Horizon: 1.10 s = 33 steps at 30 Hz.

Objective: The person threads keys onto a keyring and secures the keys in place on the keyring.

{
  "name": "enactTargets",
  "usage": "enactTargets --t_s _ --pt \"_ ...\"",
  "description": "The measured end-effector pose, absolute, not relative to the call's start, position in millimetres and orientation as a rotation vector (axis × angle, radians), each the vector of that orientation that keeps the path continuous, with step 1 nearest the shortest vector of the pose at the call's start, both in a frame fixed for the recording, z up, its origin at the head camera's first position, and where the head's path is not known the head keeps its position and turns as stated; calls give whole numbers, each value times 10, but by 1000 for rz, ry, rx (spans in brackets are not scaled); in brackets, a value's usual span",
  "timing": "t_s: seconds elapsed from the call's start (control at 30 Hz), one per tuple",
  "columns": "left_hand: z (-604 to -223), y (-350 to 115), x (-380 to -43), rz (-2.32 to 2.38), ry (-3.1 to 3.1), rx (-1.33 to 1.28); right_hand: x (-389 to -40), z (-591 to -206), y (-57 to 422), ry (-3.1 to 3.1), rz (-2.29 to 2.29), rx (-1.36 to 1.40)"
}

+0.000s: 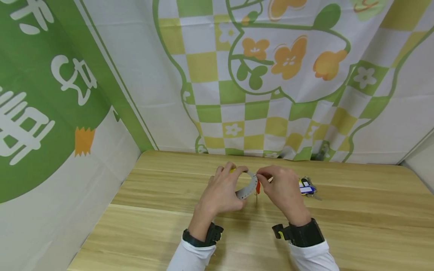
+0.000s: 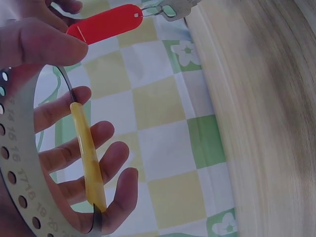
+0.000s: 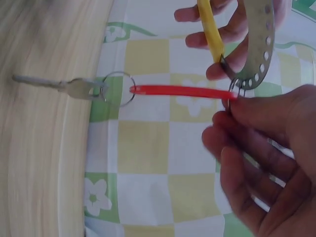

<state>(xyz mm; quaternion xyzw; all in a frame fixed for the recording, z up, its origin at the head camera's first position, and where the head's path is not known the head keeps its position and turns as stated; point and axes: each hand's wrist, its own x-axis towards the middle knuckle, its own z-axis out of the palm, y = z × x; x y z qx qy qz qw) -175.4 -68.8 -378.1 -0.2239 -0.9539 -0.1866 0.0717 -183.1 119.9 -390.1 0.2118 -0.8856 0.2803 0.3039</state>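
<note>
A curved grey metal key holder (image 1: 251,188), with numbered holes along its plate and a yellow handle (image 2: 88,153), is held up off the table in my left hand (image 1: 222,192). The fingers of that hand curl around the handle side. My right hand (image 1: 283,190) pinches the end of a red key tag (image 3: 182,92) at the plate's edge, where small metal rings (image 3: 239,85) show. From the tag's other end hangs a split ring with a silver key (image 3: 79,89). Whether the tag's near end is hooked to the plate is hidden by the fingertips.
Beyond the right hand, a small bunch of keys with blue and other coloured tags (image 1: 307,187) lies on the wooden table (image 1: 159,195). A patterned curtain (image 1: 234,113) hangs along the table's back edge. Another green and white cloth (image 1: 40,131) hangs at the left.
</note>
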Motion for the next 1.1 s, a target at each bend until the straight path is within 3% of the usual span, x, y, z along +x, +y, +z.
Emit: enactTargets --t_s 0.27,0.83,1.1 --pt "-3784 -661 -1756 -543 -2868 -649 -1825 -3896 1174 -2404 839 410" --pt "-3771 -690 -1744 -549 -2920 -703 -1842 -3924 1229 -2328 704 639" --pt "-3773 -688 -1756 -515 -2903 -665 -1839 -3903 1198 -2450 849 477"
